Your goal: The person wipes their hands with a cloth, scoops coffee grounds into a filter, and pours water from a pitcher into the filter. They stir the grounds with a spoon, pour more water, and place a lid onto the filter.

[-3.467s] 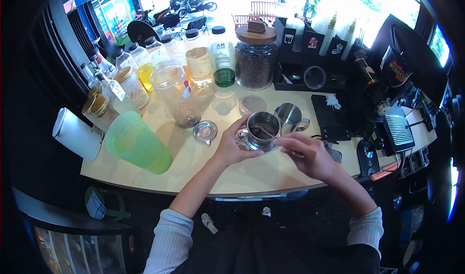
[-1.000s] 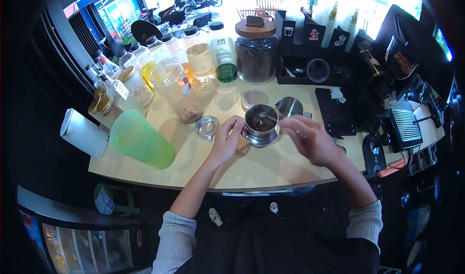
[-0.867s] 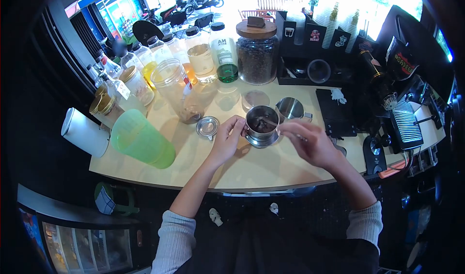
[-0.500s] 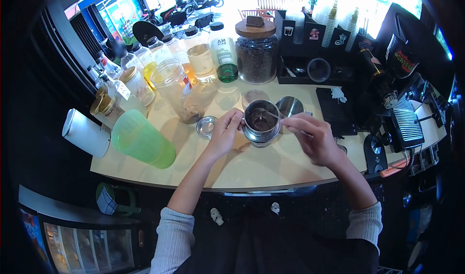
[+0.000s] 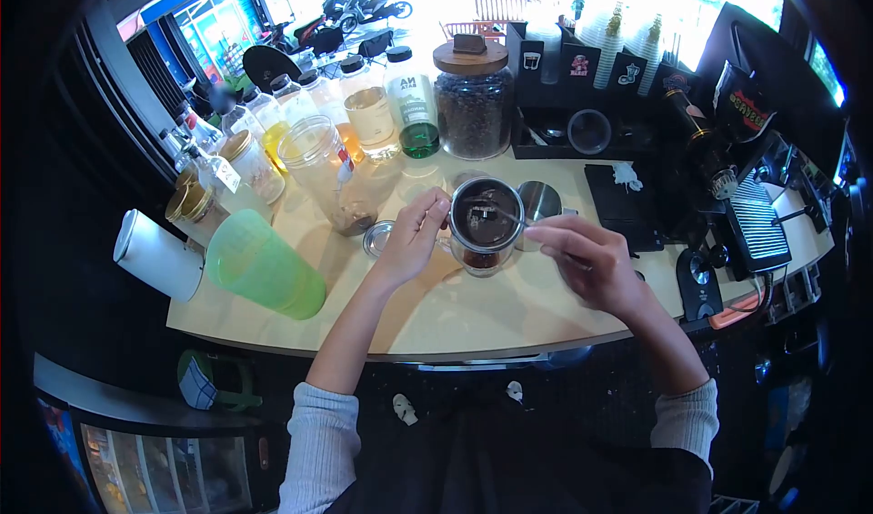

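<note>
My left hand pinches the side of a metal drip coffee filter, which holds dark coffee with light glints on its surface. Under the filter is a glass mug with brown liquid in it; the filter hides most of the mug. In my right hand, closed fingers grip a thin spoon whose far end reaches into the filter. Beside my left hand lies a small metal lid, partly covered by the hand. A round metal container stands just behind the spoon.
To the left are a green pitcher, a clear plastic jar and a white canister. Several syrup bottles and a jar of coffee beans line the back. A black scale-like slab and espresso machine occupy the right.
The filter has risen and tipped towards me, showing more of the mug and its brown liquid below. Both hands still hold the filter and spoon.
</note>
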`<state>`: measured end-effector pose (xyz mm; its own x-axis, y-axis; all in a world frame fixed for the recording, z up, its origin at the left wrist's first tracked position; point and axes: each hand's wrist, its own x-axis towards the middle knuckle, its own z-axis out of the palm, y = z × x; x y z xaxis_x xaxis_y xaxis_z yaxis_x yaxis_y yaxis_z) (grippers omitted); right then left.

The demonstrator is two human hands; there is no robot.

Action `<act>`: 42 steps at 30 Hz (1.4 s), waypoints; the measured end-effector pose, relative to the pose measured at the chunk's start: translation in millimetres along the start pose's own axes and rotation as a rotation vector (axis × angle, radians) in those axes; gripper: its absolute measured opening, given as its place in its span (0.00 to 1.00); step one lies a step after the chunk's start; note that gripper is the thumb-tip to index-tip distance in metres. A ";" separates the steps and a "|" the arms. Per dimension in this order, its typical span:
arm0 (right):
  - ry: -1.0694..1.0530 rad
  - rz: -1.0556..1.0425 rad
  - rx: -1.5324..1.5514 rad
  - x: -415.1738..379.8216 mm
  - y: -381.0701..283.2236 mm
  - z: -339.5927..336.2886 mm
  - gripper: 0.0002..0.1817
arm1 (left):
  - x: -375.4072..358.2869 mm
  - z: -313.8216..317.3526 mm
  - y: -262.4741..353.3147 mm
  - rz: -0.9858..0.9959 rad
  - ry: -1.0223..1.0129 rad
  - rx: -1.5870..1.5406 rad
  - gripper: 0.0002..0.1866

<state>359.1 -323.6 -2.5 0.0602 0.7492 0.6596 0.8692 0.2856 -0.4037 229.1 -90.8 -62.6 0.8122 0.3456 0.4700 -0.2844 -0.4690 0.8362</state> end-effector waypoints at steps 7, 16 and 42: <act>-0.059 -0.056 0.033 1.5 1.8 -2.9 0.19 | 2.9 -5.4 -1.8 0.017 -0.043 0.057 0.17; -0.066 -0.002 0.145 6.4 -4.8 -7.4 0.12 | 6.2 -5.3 8.4 0.057 -0.061 0.065 0.17; -0.175 0.238 0.507 26.0 2.9 -21.7 0.08 | 12.1 -10.8 25.4 0.124 -0.090 0.214 0.13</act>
<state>373.8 -316.2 27.3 0.1051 0.9030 0.4165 0.4956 0.3156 -0.8092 226.2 -89.7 -32.5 0.8229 0.2055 0.5298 -0.2781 -0.6674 0.6908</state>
